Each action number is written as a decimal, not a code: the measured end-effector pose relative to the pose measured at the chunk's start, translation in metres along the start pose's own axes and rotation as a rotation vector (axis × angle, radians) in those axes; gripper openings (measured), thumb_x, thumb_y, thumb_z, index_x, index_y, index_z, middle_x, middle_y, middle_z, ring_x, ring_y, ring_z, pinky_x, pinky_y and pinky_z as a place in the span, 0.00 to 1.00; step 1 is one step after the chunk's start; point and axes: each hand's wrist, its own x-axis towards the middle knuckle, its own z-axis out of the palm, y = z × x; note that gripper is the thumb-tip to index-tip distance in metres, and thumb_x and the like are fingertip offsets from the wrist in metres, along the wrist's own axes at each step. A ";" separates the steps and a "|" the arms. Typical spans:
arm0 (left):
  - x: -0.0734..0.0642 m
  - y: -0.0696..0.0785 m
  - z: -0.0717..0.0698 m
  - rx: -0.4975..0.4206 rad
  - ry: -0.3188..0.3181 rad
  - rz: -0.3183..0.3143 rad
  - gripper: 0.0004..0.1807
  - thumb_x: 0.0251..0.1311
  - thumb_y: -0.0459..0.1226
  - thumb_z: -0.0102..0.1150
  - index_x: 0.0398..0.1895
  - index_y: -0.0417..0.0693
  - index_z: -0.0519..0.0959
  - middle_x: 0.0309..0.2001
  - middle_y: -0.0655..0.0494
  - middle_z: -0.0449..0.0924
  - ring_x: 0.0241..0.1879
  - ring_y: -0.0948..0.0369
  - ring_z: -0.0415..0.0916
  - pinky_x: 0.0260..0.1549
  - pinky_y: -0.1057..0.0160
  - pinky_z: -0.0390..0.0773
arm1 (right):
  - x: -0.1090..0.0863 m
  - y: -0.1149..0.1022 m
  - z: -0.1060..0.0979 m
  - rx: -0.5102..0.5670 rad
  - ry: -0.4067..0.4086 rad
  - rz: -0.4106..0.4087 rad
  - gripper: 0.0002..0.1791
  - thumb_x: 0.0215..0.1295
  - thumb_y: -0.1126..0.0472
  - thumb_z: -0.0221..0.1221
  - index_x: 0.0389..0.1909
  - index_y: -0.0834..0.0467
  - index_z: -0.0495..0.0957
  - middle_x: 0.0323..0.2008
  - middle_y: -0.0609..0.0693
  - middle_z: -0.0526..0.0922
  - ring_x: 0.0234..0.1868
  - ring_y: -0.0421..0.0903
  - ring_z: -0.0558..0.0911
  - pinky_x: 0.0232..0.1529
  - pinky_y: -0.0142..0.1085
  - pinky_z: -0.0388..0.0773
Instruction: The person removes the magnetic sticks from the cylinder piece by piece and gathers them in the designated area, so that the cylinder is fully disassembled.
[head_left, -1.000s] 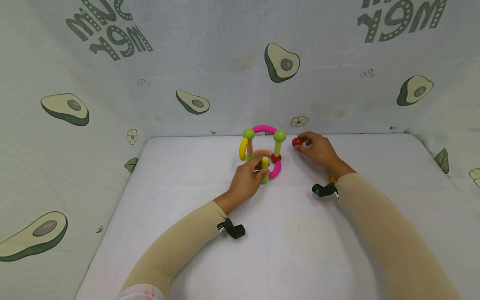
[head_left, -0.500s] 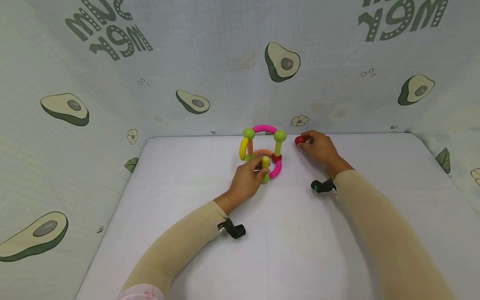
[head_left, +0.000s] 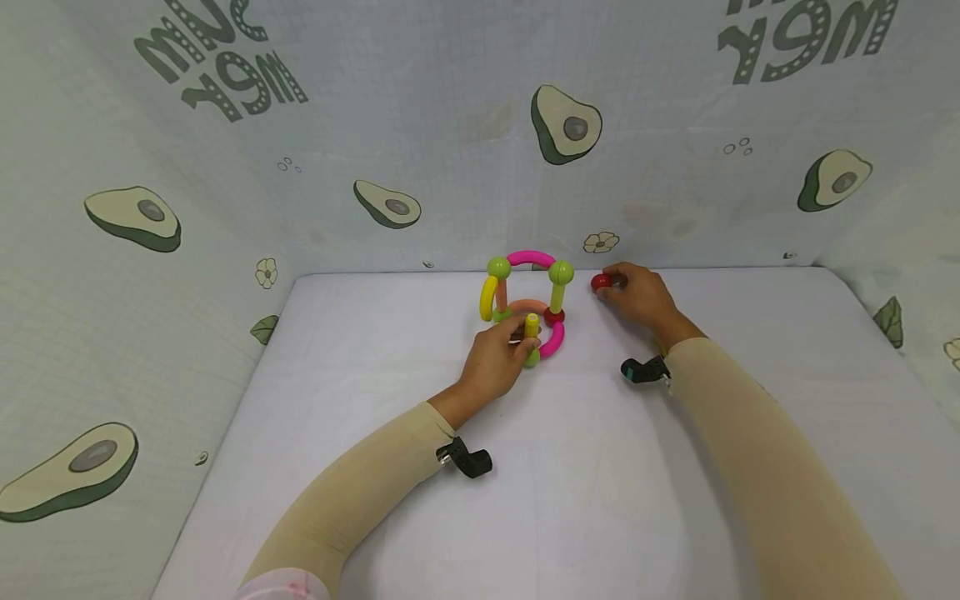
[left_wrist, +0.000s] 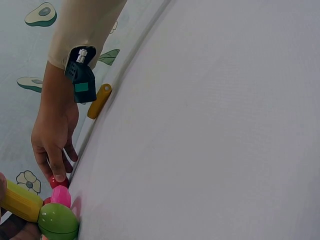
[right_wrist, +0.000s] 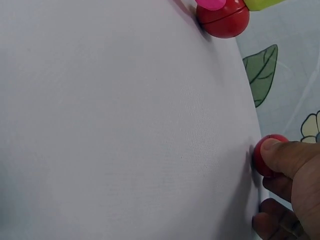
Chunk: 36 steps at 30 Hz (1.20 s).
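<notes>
A frame of coloured rods and balls (head_left: 530, 257) stands toward the back of the table, with pink, orange, yellow and green pieces. My left hand (head_left: 489, 364) grips an upright yellow rod (head_left: 532, 325) at the frame's front corner, above a green ball (left_wrist: 58, 222). To the right of the frame, my right hand (head_left: 641, 297) pinches a small red ball (head_left: 601, 282) between thumb and fingers. In the right wrist view that red ball (right_wrist: 259, 161) is close to the table's surface, apart from the frame's red corner ball (right_wrist: 225, 21).
Behind the right wrist, a loose yellow rod (left_wrist: 100, 101) lies near the table's back edge. White cloth covers the table (head_left: 570, 500). A hanging sheet printed with avocados (head_left: 465, 150) rises right behind it. Each wrist wears a black camera (head_left: 465, 457).
My right hand has shifted slightly to the right with the red ball, a little farther from the frame. My left hand and the frame stay in place.
</notes>
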 end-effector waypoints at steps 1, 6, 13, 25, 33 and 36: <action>0.000 0.000 0.000 0.000 0.000 0.000 0.20 0.68 0.36 0.65 0.61 0.41 0.77 0.52 0.50 0.85 0.54 0.59 0.83 0.48 0.72 0.79 | 0.000 0.000 0.000 -0.002 -0.003 0.004 0.25 0.73 0.57 0.62 0.67 0.62 0.73 0.57 0.64 0.78 0.59 0.62 0.72 0.64 0.59 0.69; 0.001 0.000 0.000 0.000 -0.003 -0.004 0.21 0.68 0.37 0.65 0.61 0.41 0.77 0.52 0.50 0.85 0.54 0.59 0.83 0.48 0.72 0.79 | -0.001 -0.001 0.000 -0.008 -0.019 0.015 0.28 0.73 0.57 0.62 0.70 0.61 0.69 0.61 0.65 0.76 0.64 0.64 0.70 0.66 0.61 0.67; 0.002 0.000 0.001 0.010 -0.004 0.017 0.20 0.68 0.37 0.64 0.61 0.42 0.77 0.51 0.52 0.85 0.54 0.60 0.83 0.48 0.73 0.79 | -0.009 -0.004 -0.004 0.016 0.012 -0.015 0.35 0.71 0.56 0.64 0.74 0.62 0.64 0.67 0.66 0.70 0.69 0.67 0.66 0.66 0.62 0.67; 0.001 0.000 0.001 -0.005 -0.003 0.003 0.19 0.68 0.37 0.64 0.59 0.43 0.77 0.52 0.51 0.85 0.54 0.59 0.83 0.48 0.72 0.79 | -0.049 -0.019 -0.004 0.066 0.023 -0.110 0.31 0.70 0.56 0.65 0.70 0.61 0.68 0.65 0.62 0.74 0.63 0.63 0.72 0.60 0.59 0.74; -0.001 -0.003 -0.001 -0.039 -0.008 -0.007 0.22 0.68 0.36 0.65 0.62 0.42 0.77 0.50 0.52 0.84 0.50 0.60 0.83 0.44 0.72 0.80 | -0.074 -0.029 0.006 0.088 0.004 -0.172 0.25 0.70 0.56 0.66 0.63 0.61 0.74 0.59 0.60 0.79 0.51 0.59 0.79 0.52 0.52 0.80; -0.003 -0.005 -0.001 -0.039 -0.007 -0.010 0.24 0.67 0.35 0.66 0.65 0.43 0.76 0.50 0.53 0.84 0.49 0.60 0.82 0.44 0.71 0.81 | -0.082 -0.032 0.010 0.096 -0.009 -0.198 0.24 0.69 0.56 0.67 0.62 0.60 0.75 0.57 0.60 0.80 0.49 0.57 0.80 0.51 0.51 0.81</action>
